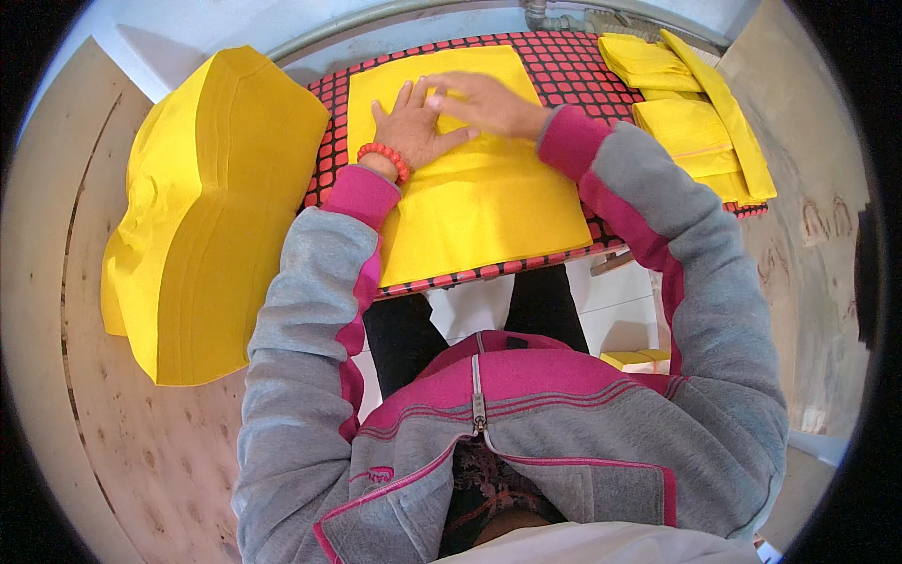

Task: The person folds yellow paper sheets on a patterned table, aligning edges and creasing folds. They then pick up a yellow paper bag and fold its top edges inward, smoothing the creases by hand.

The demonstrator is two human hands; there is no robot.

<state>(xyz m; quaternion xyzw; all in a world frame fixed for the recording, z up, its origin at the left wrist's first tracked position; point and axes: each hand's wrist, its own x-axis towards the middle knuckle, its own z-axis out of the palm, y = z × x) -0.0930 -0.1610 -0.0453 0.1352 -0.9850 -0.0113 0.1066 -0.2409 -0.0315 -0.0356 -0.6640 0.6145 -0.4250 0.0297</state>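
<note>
A flat yellow cloth-like piece [489, 216] lies in front of me on a table covered with red-and-black checked cloth [568, 80]. My left hand [413, 130], with a red bead bracelet at its wrist, rests palm down on the yellow piece, fingers spread. Over the same piece, my right hand [489, 101] reaches in from the right, fingers stretched toward the left fingertips and slightly blurred. Neither hand grips anything. Whether the right hand touches the piece, I cannot tell. Soft creases run across the piece below my hands.
A thick, bent stack of yellow sheets [211, 216] sits on the wooden board [141, 442] at left. Several folded yellow bundles [686, 127] lie at the table's right end. A pipe [376, 17] runs along the wall behind. Another yellow bundle [634, 361] is lower down, by my right side.
</note>
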